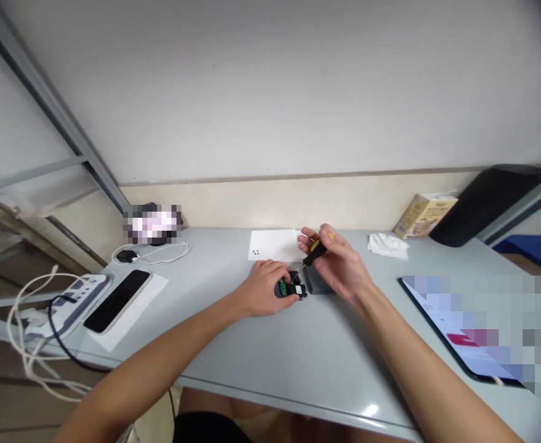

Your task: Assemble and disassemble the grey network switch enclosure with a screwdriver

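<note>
Black shorts (210, 427), plain as far as they show, with bare thighs (205, 401) beyond the hem; the left hand (270, 289), right hand (339, 261) and both slim forearms are bare too

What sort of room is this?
Probably a dorm or bedroom: the desk stands among grey metal bars, perhaps part of a bunk bed, with a power strip and a phone lying on it, like somebody's own study spot.

Evenly bright, with desktop glare and wide-angle edge distortion.
</note>
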